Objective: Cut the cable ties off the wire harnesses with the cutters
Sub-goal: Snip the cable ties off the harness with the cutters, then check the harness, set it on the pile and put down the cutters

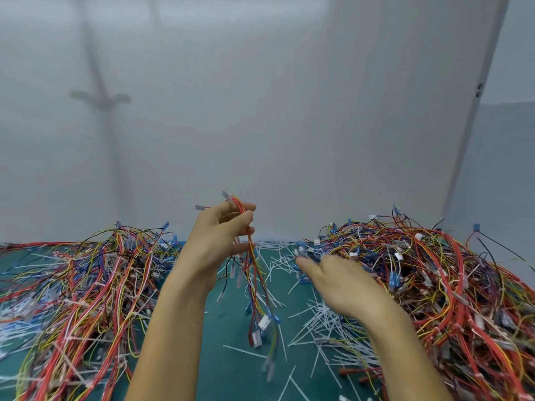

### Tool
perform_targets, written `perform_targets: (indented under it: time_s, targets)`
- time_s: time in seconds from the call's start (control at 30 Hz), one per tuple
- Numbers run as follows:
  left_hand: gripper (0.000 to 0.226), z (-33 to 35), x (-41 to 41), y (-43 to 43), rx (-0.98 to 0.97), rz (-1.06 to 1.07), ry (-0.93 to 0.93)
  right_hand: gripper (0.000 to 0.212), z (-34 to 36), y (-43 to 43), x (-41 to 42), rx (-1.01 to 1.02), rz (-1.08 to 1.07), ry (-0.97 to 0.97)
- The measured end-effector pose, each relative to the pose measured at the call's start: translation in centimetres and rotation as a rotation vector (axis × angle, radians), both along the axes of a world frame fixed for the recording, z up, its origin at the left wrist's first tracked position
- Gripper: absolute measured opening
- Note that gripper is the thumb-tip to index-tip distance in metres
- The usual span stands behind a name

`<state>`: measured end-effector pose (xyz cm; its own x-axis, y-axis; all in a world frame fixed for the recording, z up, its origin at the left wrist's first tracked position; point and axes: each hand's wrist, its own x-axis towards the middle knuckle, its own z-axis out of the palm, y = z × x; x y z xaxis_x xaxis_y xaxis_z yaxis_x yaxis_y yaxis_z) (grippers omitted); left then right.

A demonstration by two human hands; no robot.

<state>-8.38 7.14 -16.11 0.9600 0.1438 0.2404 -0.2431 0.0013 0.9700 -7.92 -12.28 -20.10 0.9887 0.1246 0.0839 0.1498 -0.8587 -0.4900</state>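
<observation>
My left hand (218,240) is raised above the table's middle and pinches a wire harness (254,285) of red, yellow and blue wires near its top end. The harness hangs down, and its white connectors dangle just over the green mat (231,374). My right hand (335,282) is blurred and stretches out flat toward the big pile of harnesses on the right (440,273), fingertips at its near edge, holding nothing. Two red handles, seemingly the cutters (360,374), lie on the mat at the lower right, partly under my right forearm.
A second heap of harnesses (86,287) covers the left of the table. Several cut white cable ties (324,325) are strewn over the mat between the heaps. A pale grey wall (260,111) stands close behind the table.
</observation>
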Motion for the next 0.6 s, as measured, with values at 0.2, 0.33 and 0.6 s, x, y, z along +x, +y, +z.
perform_targets:
  time_s: [0.2, 0.33, 0.6]
  targets:
    - [0.024, 0.2, -0.4, 0.1, 0.136, -0.070, -0.031, 0.058, -5.2, 0.6, 2.2, -0.280, -0.192, 0.207]
    - [0.029, 0.5, -0.5, 0.1, 0.207, -0.077, -0.060, 0.059, -7.6, 1.1, 2.8, -0.350, -0.228, 0.293]
    - [0.029, 0.7, 0.2, -0.1, 0.115, -0.008, -0.049, 0.068, -9.2, 2.4, 2.7, -0.375, -0.237, 0.090]
